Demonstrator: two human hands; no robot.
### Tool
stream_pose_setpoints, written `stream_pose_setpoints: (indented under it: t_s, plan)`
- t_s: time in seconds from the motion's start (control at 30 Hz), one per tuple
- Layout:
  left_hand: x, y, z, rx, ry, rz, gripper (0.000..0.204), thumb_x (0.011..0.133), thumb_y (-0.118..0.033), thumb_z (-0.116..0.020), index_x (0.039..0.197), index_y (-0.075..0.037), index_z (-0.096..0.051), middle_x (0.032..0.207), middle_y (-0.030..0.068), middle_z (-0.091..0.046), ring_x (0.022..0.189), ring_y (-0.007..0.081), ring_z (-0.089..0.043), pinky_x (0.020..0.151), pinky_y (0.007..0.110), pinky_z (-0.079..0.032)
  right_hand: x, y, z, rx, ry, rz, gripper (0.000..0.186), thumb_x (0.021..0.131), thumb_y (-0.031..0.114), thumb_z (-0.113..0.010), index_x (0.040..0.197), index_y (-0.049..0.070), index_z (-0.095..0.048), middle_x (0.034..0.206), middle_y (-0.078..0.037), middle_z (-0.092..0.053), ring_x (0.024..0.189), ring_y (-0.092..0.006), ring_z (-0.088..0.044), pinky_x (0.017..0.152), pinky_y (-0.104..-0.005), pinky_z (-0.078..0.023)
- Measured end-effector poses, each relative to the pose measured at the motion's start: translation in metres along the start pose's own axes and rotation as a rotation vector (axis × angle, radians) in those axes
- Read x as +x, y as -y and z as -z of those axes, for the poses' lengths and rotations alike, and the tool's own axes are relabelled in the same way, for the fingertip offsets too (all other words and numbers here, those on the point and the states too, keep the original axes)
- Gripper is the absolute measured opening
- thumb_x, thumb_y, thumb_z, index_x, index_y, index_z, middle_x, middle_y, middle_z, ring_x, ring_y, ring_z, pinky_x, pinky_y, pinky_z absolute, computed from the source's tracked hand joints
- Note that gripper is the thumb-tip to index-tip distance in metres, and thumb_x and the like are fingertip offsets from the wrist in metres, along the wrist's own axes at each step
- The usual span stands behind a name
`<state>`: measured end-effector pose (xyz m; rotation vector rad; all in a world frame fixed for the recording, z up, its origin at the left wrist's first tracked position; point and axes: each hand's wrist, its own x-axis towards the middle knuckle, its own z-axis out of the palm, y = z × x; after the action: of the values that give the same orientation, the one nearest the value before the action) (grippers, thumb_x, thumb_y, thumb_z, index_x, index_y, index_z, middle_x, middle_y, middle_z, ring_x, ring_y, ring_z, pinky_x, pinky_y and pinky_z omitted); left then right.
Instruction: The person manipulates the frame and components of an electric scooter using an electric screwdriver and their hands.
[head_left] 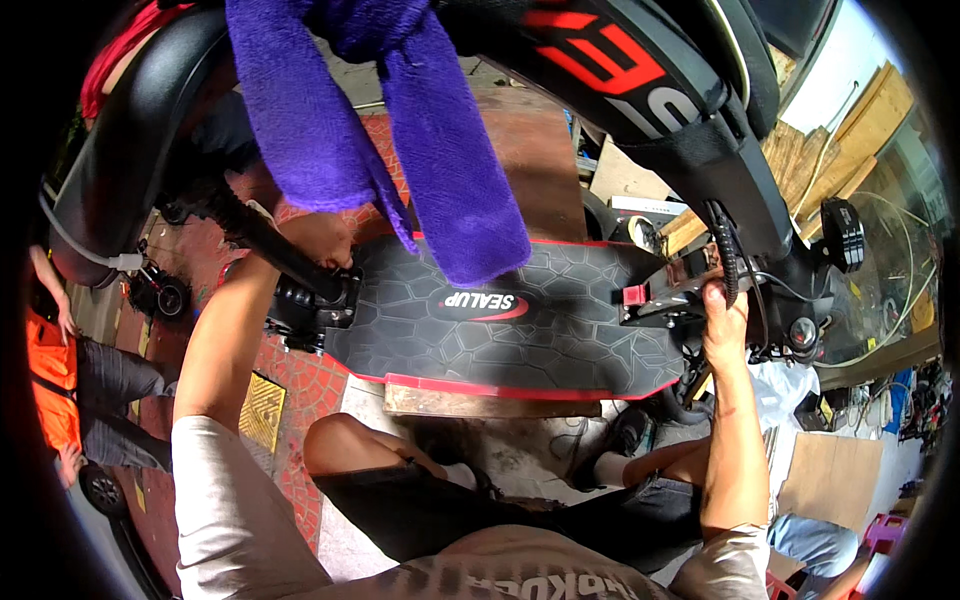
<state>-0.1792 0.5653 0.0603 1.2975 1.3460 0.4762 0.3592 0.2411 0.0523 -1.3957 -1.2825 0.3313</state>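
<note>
An electric scooter's black deck (420, 345) with red edging lies crosswise before me, resting over a wooden block (490, 402). My left hand (318, 240) is curled at the deck's left end, beside a slanted black post (270, 250) and its mounting bracket (343, 298). What its fingers hold there is hidden. At the other end, my right hand (724, 315) is wrapped around the folding joint (690, 285) below the thick black stem (740, 185), close to a black cable. A purple towel (450, 160) hangs above the deck from the scooter's upper part.
Wooden boards (850, 130) lean at the far right. A person in an orange vest (52, 375) stands at the left, near a car wheel (102, 490). Red paving (310, 400) and a yellow tactile plate (262, 412) cover ground at left. A cardboard sheet (830, 478) lies at lower right.
</note>
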Motion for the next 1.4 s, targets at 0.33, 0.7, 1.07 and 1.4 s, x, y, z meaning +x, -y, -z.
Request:
stream_pose_setpoints:
  t_s: [0.33, 0.7, 1.07, 1.4]
  plan:
    - [-0.15, 0.088, 0.042, -0.906, 0.328, -0.832, 0.021, 0.108, -0.015, -0.057, 0.121, -0.001, -0.065, 0.116, 0.0149, -0.072, 0.1, 0.021, -0.069, 0.089, 0.036, -0.061, 0.005, 0.015, -0.004, -0.151, 0.032, 0.004, 0.056, 0.102, 0.057, -0.059, 0.116, 0.003, -0.065, 0.1, -0.003, -0.06, 0.096, -0.0164, -0.054, 0.092, -0.0351, -0.045]
    - [-0.223, 0.151, -0.264, -0.907, -0.069, 0.324, 0.017, 0.105, -0.022, -0.065, 0.107, -0.006, -0.068, 0.098, 0.0114, -0.077, 0.08, 0.0225, -0.073, 0.072, 0.042, -0.064, 0.008, 0.002, 0.001, 0.009, 0.031, -0.025, 0.053, 0.102, 0.052, -0.068, 0.125, 0.004, -0.069, 0.116, -0.003, -0.068, 0.112, -0.0174, -0.059, 0.103, -0.0359, -0.045]
    - [-0.218, 0.155, -0.281, -0.744, -0.163, 0.309, 0.023, 0.104, -0.026, -0.069, 0.11, -0.003, -0.068, 0.105, 0.0206, -0.076, 0.089, 0.0326, -0.077, 0.08, 0.049, -0.066, 0.011, 0.004, 0.004, -0.043, 0.078, 0.001, 0.058, 0.103, 0.048, -0.067, 0.139, 0.002, -0.066, 0.137, -0.013, -0.067, 0.134, -0.0252, -0.056, 0.118, -0.038, -0.036]
    - [-0.214, 0.108, -0.165, -0.649, -0.529, -0.48, 0.018, 0.104, -0.021, -0.067, 0.108, -0.004, -0.065, 0.094, 0.0074, -0.07, 0.079, 0.0179, -0.068, 0.071, 0.035, -0.058, 0.009, 0.003, 0.004, -0.039, 0.049, -0.018, 0.061, 0.102, 0.053, -0.068, 0.14, 0.005, -0.067, 0.135, -0.011, -0.069, 0.128, -0.0223, -0.058, 0.115, -0.0368, -0.039]
